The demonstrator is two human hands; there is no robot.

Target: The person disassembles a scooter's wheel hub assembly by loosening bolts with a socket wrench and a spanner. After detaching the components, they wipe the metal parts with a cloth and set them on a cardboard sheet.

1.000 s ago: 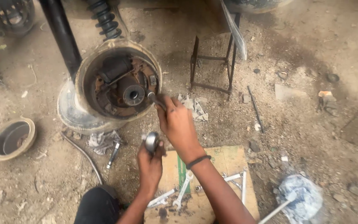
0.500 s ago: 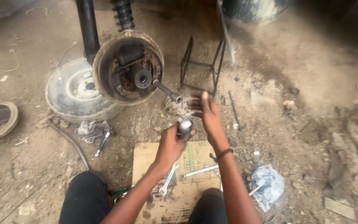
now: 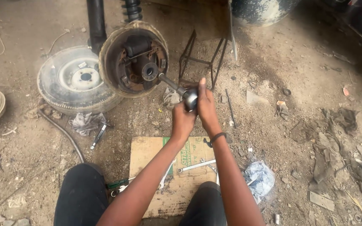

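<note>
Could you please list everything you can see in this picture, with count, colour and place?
Metal shaft with dark round end: one, grey, between both hands, tip at the hub.
Brake hub: one, rusty brown, upper middle.
Wheel with tyre: one, grey and black, flat on the ground left of the hub.
Metal stand: one, dark, right of the hub.
Cardboard sheet: one, tan, under the arms.
Spanner: one, silver, on the cardboard.
Rag: one, grey, below the wheel.
Plastic bag: one, pale blue, right of the cardboard.
Left hand: gripping the shaft's end.
Right hand: on the shaft's end, dark wristband.
</note>
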